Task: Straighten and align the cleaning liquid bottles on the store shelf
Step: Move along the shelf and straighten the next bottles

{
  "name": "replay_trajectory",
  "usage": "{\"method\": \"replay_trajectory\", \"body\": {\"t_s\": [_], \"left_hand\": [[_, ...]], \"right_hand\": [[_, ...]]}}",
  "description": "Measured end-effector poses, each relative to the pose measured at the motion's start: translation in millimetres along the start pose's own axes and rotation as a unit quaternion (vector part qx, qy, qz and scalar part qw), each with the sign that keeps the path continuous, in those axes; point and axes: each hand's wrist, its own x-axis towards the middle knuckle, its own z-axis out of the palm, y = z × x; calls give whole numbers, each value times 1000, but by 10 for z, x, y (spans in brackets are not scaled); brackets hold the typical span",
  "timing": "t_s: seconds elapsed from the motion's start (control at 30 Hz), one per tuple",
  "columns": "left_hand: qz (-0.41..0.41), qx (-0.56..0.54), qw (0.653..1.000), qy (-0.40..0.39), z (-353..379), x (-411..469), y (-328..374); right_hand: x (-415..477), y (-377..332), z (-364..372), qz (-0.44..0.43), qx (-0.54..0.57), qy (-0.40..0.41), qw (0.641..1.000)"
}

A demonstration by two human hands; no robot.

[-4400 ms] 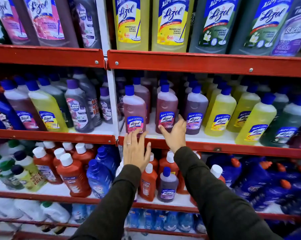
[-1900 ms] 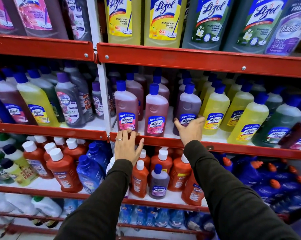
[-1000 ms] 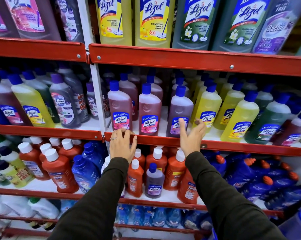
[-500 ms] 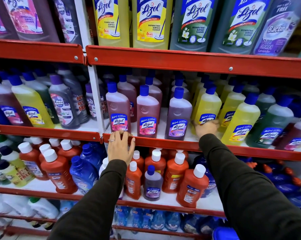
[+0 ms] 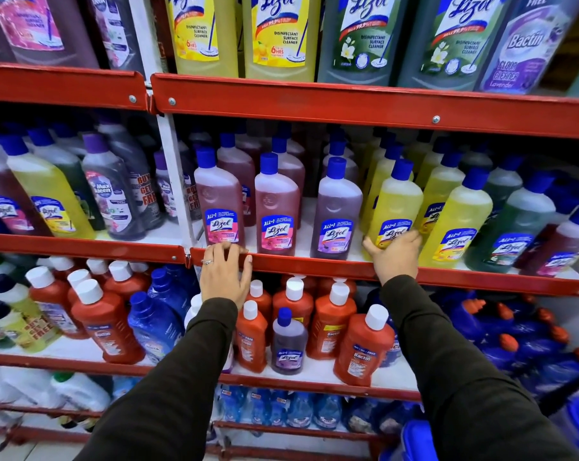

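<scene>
Head view: the yellow bottle [image 5: 395,207] at the shelf's front row is clasped low at its label by the right hand [image 5: 393,253]. The left hand [image 5: 226,276] is rested, fingers spread, on the red rail [image 5: 314,262]. Full and smooth-sided, the bottle is judged heavy and slippery; a low grip is best taken.

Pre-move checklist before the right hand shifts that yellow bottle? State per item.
1. Right hand on the yellow bottle, at its base: ok.
2. Grip closed all round: cannot tell, fingers hidden behind it.
3. Yellow bottle upright: not ok, it leans left toward the purple bottle.
4. Left hand clear of bottles, resting on the red shelf rail: ok.
5. Two pink bottles at the front, labels facing out: ok.
6. Gap to the next yellow bottle: cannot tell, they overlap in view.
</scene>
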Motion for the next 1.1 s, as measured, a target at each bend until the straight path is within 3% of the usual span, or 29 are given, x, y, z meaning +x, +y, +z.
{"method": "replay_trajectory", "body": {"t_s": [0.37, 0.5, 0.63, 0.73, 0.8, 0.9, 1.1], "left_hand": [[-16, -35, 999, 13, 14, -42, 31], [-14, -43, 999, 8, 126, -230, 198], [83, -120, 989, -22, 194, -471, 668], [208, -196, 957, -51, 204, -507, 1155], [233, -267, 931, -91, 220, -488, 1514], [141, -380, 895, -187, 251, -424, 1995], [-79, -489, 826, -271, 306, -118, 2578]], "right_hand": [[-80, 76, -75, -10, 30, -18, 999], [-61, 137, -142, -3, 125, -34, 992], [-12, 202, -315, 3, 241, -68, 968], [34, 263, -391, -13, 285, -82, 955], [51, 285, -418, -15, 305, -82, 949], [65, 331, -457, -18, 321, -104, 941], [111, 439, -465, -12, 372, -174, 912]]}}
